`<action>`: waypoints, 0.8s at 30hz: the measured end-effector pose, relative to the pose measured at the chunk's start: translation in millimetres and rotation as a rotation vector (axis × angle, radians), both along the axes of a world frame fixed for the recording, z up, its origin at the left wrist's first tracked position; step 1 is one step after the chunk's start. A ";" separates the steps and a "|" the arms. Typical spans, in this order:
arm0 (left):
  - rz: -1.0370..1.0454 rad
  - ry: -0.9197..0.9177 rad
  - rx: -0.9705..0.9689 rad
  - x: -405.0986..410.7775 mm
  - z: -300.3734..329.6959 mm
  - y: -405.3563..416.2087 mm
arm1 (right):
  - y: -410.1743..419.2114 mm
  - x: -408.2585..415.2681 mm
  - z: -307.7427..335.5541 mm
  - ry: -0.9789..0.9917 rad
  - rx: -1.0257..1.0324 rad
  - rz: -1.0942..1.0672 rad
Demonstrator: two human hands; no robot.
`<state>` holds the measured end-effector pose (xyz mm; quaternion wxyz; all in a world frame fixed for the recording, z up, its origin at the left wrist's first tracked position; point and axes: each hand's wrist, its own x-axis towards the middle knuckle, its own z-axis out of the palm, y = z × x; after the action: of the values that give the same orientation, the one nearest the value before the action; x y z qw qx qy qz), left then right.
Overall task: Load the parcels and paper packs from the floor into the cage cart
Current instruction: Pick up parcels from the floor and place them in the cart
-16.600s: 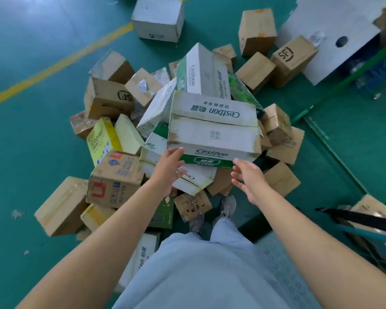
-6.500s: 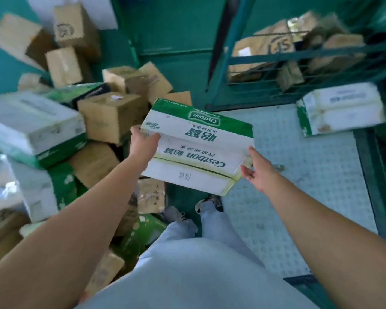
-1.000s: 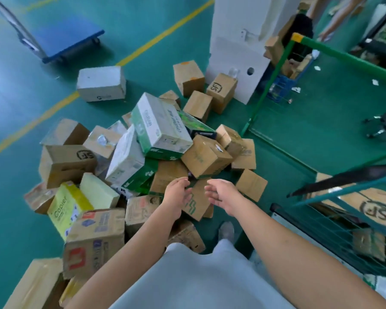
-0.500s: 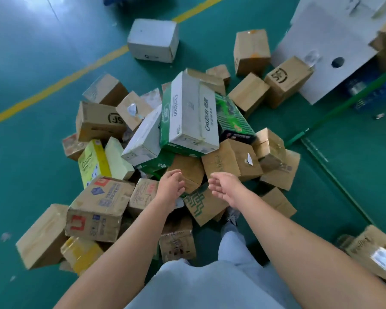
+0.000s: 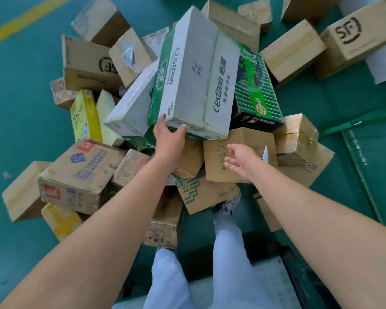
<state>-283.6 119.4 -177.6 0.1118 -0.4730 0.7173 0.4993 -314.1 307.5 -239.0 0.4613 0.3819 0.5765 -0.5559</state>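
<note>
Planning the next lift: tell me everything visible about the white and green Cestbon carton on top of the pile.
The Cestbon carton is worn white cardboard with green sides and green lettering, closed, lying tilted atop the pile. It leans on another white carton and brown parcels. The left hand touches its near bottom edge; the right hand hovers clear.

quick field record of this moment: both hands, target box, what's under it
left hand: fingers spread on the near lower edge of the Cestbon carton
right hand: open, touching nothing, over a brown parcel
target: white and green Cestbon carton, tilted on top of the pile
beneath: another Cestbon carton at its left, brown parcels below
cage cart: not in view
</note>
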 end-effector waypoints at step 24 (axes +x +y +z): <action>-0.099 -0.055 0.082 2.7 -40.6 -94.5 | -65.1 -6.4 -31.9 0.150 -0.034 -0.189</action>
<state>-280.9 24.9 -218.2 0.1754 -0.4457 0.7153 0.5088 -320.4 242.3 -270.9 0.3690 0.3839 0.5613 -0.6335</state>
